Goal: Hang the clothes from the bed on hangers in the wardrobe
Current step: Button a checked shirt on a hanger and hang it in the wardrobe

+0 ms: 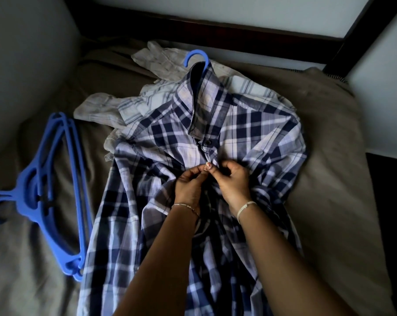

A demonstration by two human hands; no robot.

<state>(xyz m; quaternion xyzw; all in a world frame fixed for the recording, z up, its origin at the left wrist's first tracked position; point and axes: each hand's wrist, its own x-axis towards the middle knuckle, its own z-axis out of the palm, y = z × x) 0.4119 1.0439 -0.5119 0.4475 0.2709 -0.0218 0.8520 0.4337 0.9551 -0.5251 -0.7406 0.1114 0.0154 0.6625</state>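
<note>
on the bed, both my hands are pinching closed, buttoning the plaid shirt already on a hanger; other clothes are waiting.

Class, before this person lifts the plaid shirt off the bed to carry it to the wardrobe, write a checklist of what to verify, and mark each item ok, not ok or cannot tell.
1. Hanger inside the plaid shirt, hook out past the collar: ok.
2. Top button fastened: ok.
3. Next button fastened: not ok; left hand and right hand are pinching the placket there.
4. Shoulders seated evenly on the hanger: cannot tell.
5. Spare hangers clear of the shirt: ok.
6. Pale shirts underneath not caught: cannot tell.
</note>
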